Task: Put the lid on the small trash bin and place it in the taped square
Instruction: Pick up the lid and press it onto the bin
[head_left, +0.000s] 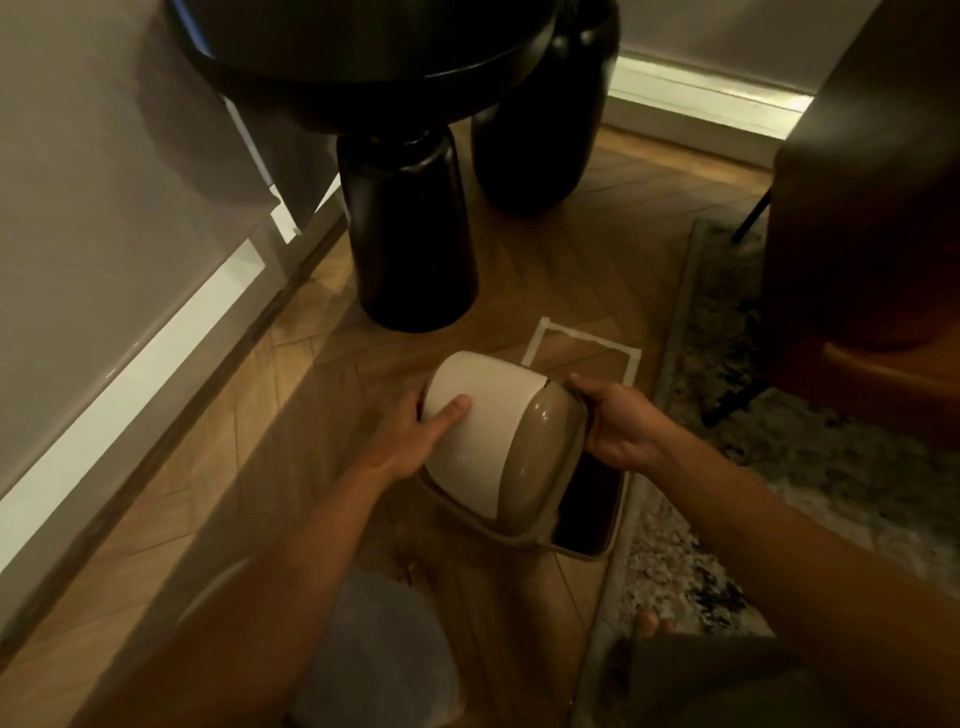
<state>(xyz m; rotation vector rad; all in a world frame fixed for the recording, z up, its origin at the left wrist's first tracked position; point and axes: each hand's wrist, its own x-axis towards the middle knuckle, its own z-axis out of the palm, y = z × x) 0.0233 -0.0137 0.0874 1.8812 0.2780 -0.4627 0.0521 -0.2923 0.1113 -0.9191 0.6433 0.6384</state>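
The lid (483, 431) is a cream dome with a glossy taupe flap and a taupe rim. It is tilted, its left side resting over the small trash bin (597, 552), whose dark opening still shows at the lower right. My left hand (415, 434) grips the cream side, thumb on top. At the right end, my right hand (618, 428) holds the taupe rim. The taped square (584, 340), outlined in white tape on the wooden floor, lies just beyond the bin and is partly hidden by the lid.
Two fat black table legs (410, 234) (530, 130) stand beyond the square under a dark round top. A mottled rug (779, 426) borders the floor on the right, with a dark chair (857, 208) on it. A wall with a white baseboard (130, 395) runs along the left.
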